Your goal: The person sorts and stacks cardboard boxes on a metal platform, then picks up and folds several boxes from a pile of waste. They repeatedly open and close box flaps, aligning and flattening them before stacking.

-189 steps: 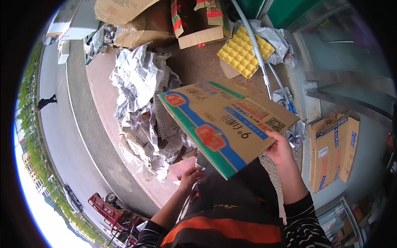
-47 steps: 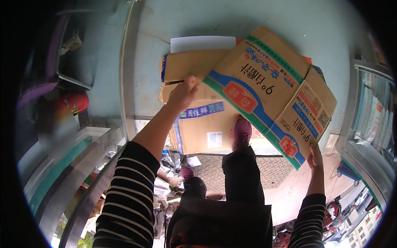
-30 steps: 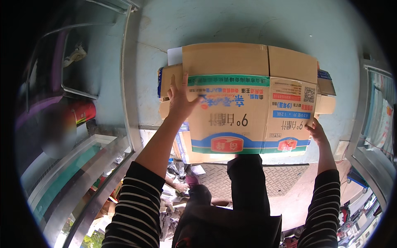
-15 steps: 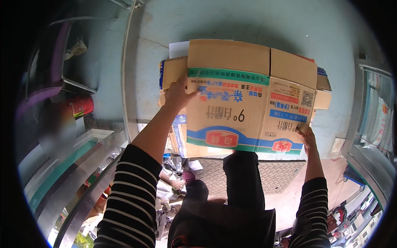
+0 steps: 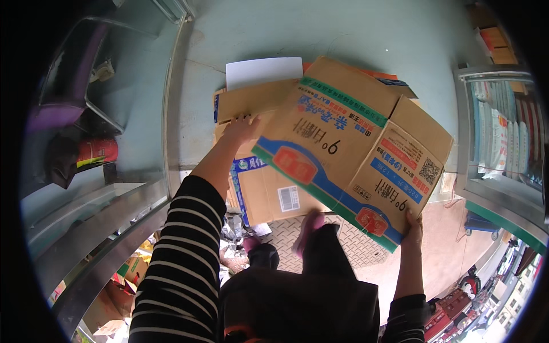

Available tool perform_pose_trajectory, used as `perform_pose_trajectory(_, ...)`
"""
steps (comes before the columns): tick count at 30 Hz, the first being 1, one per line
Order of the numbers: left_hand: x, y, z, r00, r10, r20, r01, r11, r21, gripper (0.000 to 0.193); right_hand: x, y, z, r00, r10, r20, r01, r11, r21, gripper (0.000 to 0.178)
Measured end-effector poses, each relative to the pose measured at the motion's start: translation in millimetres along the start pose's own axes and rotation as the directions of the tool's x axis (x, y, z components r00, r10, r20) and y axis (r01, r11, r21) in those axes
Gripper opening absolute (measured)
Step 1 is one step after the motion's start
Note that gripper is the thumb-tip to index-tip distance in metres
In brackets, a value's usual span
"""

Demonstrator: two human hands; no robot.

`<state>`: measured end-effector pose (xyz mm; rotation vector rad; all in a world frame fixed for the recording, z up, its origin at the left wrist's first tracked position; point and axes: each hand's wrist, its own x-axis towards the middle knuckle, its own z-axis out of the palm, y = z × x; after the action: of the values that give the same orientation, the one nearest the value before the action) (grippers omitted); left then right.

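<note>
A flattened cardboard box [image 5: 343, 148] with green and blue bands and red patches is held up at a slant. My right hand [image 5: 413, 228] is closed on its lower right corner, thumb on the printed face. Under it lies a pile of other flattened cardboard [image 5: 257, 100], partly hidden. My left hand [image 5: 241, 129] touches that pile, left of the slanted box, with its fingers apart. Lower in the pile, a brown cardboard piece [image 5: 266, 197] with a blue edge and a white label shows. A white sheet [image 5: 263, 72] juts out at the top.
Glass-and-metal door frames stand at left [image 5: 174, 103] and right [image 5: 503, 166]. A patterned metal plate [image 5: 280, 237] lies by my feet, with crumpled scraps [image 5: 231, 234] beside it. Bagged goods [image 5: 497, 134] show behind the right-hand frame. A blue trolley [image 5: 481, 222] stands outside.
The printed box has turned clockwise and shifted right, uncovering cardboard beneath. My left hand has left its edge and now rests on the pile. My right hand has moved down with the corner.
</note>
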<state>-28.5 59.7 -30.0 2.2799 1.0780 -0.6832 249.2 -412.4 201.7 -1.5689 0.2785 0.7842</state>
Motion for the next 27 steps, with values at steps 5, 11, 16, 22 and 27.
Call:
perform_pose_trajectory(5, -25.5, -4.9, 7.4, 0.993, 0.120, -0.009, -0.120, 0.992, -0.024, 0.060, 23.5, 149.4, 28.4, 0.990, 0.115, 0.087, -0.129, 0.976, 0.175, 0.034)
perform_pose_trajectory(11, -52.6, 39.9, -23.7, 0.988, 0.046, -0.145, -0.033, 0.995, 0.090, 0.073, 33.6, 274.8, 116.8, 0.867, 0.396, 0.302, -0.479, 0.831, 0.283, 0.018)
perform_pose_trajectory(16, -30.4, 3.8, 4.3, 0.770, -0.089, -0.632, 0.189, 0.978, 0.093, 0.096, 33.5, 294.0, 98.6, 0.781, 0.472, 0.410, -0.563, 0.816, 0.133, 0.022)
perform_pose_trajectory(22, -57.4, 101.8, -73.6, 0.931, 0.134, -0.340, -0.302, 0.806, -0.510, 0.074, 20.4, 285.1, 45.1, 0.807, 0.533, 0.255, -0.561, 0.826, 0.052, 0.024)
perform_pose_trajectory(27, -44.5, 97.3, -62.1, 0.852, 0.126, -0.508, -0.419, 0.746, -0.517, 0.066, 26.2, 262.2, 34.3, 0.889, 0.230, 0.396, -0.429, 0.720, 0.545, 0.033)
